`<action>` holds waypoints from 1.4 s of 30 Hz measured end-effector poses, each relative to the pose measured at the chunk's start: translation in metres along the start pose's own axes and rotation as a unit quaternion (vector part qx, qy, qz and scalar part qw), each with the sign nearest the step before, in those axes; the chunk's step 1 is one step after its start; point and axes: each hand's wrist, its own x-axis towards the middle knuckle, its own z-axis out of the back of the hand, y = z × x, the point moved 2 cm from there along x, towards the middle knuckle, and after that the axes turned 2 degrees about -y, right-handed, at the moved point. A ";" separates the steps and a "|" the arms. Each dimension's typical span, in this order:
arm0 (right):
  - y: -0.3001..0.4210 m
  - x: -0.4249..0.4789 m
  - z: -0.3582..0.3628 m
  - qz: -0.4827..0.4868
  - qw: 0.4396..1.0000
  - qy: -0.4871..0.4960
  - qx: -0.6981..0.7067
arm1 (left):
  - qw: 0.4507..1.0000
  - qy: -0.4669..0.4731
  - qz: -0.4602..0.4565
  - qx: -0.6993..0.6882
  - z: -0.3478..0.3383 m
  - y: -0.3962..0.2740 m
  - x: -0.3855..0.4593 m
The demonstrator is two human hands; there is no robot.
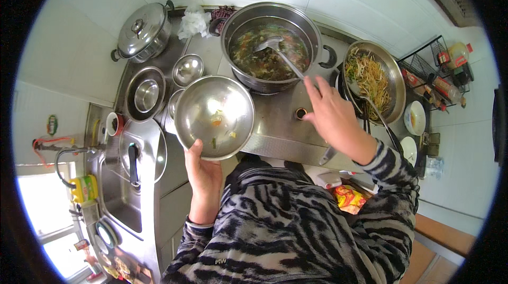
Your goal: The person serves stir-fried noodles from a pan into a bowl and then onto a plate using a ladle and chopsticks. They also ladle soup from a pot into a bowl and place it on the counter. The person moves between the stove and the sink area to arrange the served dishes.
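Observation:
My left hand [204,173] holds a stainless steel bowl [198,125] by its near rim, thumb over the edge. The bowl carries a little liquid and a few vegetable bits. Over the stove, my right hand [335,119] has its fingers against the handle of a metal ladle [291,63], thumb held apart; how firmly it grips is hidden. The ladle's head lies in a large steel pot [272,9] of soup [254,59] with green and orange pieces. To the right of that hand, a pan [399,85] holds stir-fried noodle-like strands [371,79] and a black-handled spatula [379,115].
A lidded pot [141,32] stands at the back left. Small steel bowls [188,70] and a nested pair of basins [133,93] are left of my bowl. A glass lid [152,147] lies by the sink [123,204]. White bowls [414,117] and a bottle rack [422,61] are at right.

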 end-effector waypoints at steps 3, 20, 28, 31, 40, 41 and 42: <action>0.000 0.023 -0.007 -0.065 0.986 0.110 -0.109 | 0.999 -0.023 0.016 0.040 0.037 -0.026 0.024; -0.065 0.070 0.027 -0.183 0.975 0.056 0.114 | 0.994 -0.082 0.066 0.001 0.065 -0.072 0.073; -0.052 0.044 0.056 -0.432 0.670 0.208 0.567 | 0.994 -0.094 0.053 -0.002 0.068 -0.067 0.086; -0.039 0.045 0.037 -0.446 0.530 0.218 0.687 | 0.991 -0.121 0.055 -0.004 0.069 -0.064 0.083; -0.036 0.052 0.022 -0.362 0.631 0.098 0.679 | 0.994 -0.095 0.050 -0.012 0.067 -0.067 0.075; -0.038 0.052 0.023 -0.317 0.683 0.086 0.652 | 0.994 -0.095 0.049 -0.010 0.067 -0.067 0.074; -0.042 0.052 0.024 -0.332 0.727 0.078 0.596 | 0.994 -0.095 0.045 -0.007 0.067 -0.067 0.073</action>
